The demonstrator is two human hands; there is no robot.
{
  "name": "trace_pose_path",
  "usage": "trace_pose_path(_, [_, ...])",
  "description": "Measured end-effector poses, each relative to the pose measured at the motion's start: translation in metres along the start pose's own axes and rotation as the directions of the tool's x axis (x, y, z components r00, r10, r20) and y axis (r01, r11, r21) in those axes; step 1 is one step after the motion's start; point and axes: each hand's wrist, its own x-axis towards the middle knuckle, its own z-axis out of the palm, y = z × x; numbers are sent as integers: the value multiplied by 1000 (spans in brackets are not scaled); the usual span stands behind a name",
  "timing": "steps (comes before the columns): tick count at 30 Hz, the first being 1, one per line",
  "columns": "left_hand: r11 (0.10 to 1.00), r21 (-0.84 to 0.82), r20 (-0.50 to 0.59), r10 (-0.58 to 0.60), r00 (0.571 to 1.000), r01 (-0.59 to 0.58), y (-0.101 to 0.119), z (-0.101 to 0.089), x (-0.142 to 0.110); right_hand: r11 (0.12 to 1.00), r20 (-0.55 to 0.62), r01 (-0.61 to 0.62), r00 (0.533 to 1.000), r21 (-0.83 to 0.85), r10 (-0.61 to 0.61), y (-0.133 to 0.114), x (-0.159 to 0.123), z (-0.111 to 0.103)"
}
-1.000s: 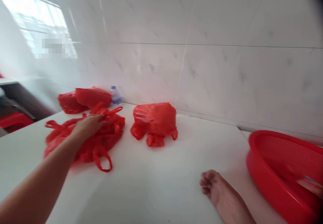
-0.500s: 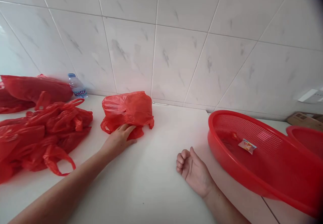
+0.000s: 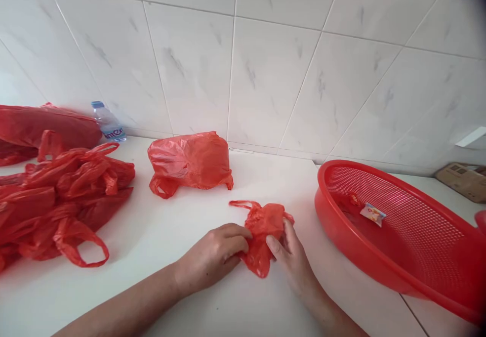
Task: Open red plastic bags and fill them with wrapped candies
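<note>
A small crumpled red plastic bag [image 3: 265, 225] is between my two hands over the white table. My left hand [image 3: 216, 251] is closed, pinching the bag's left edge. From the other side my right hand [image 3: 294, 256] grips it, thumb in front and the other fingers partly hidden behind. One loop handle of the bag sticks out to the upper left. Farther back, near the wall, lies a bulky red plastic bundle [image 3: 192, 160] with handles hanging at its front; neither hand touches it.
A heap of red plastic bags [image 3: 76, 190] covers the left side, with a water bottle [image 3: 108, 122] behind it against the tiled wall. To the right stands a large red perforated basket [image 3: 351, 230] holding a small printed packet [image 3: 373, 214]. A cardboard box [image 3: 461, 181] is at the far right.
My left hand has left the bulky bundle and come nearer with a small red bag. My right hand, earlier half curled and holding nothing, now grips that bag too.
</note>
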Motion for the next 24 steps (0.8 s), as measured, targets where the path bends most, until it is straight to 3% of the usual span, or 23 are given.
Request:
trace_pose_path(3, [996,10,82,87,993,-88,-1,1,-1,996,-12,-83,996,-22,83,0,4,-3])
trace_pose_path(6, [981,162,109,91,990,-108,-10,0,-3,992,-141,-124,982,11,124,4,11,-14])
trace_pose_path(9, [922,384,72,20,997,-46,-25,-10,-8,992,-313,-68,945,109,99,6,17,-30])
trace_pose_path(12, [881,460,-38,-103,994,109,-38,-23,-13,996,-371,-32,927,86,62,3,19,-44])
trace_pose_path(15, [916,178,-203,-323,924,359,-36,-28,-13,995,-348,-12,937,-98,-23,1,14,-42])
trace_pose_path(17, [878,-184,-172,-471,865,441,-22,-23,-11,957,-289,85,942,-277,-167,3,8,-30])
trace_pose_path(19, [726,-549,-5,-497,868,413,-3,-11,-8,872,-189,224,924,-436,-332,7,-1,-13])
trace_pose_path(21, [540,-778,92,-408,909,321,17,3,-6,789,-87,327,899,-519,-430,12,-8,3])
trace_pose_path(23, [432,-872,55,-378,924,229,29,13,-3,743,-13,395,879,-540,-476,14,-13,14])
trace_pose_path(24, [410,-890,16,-414,910,202,31,16,-2,702,48,440,863,-560,-503,14,-14,16])
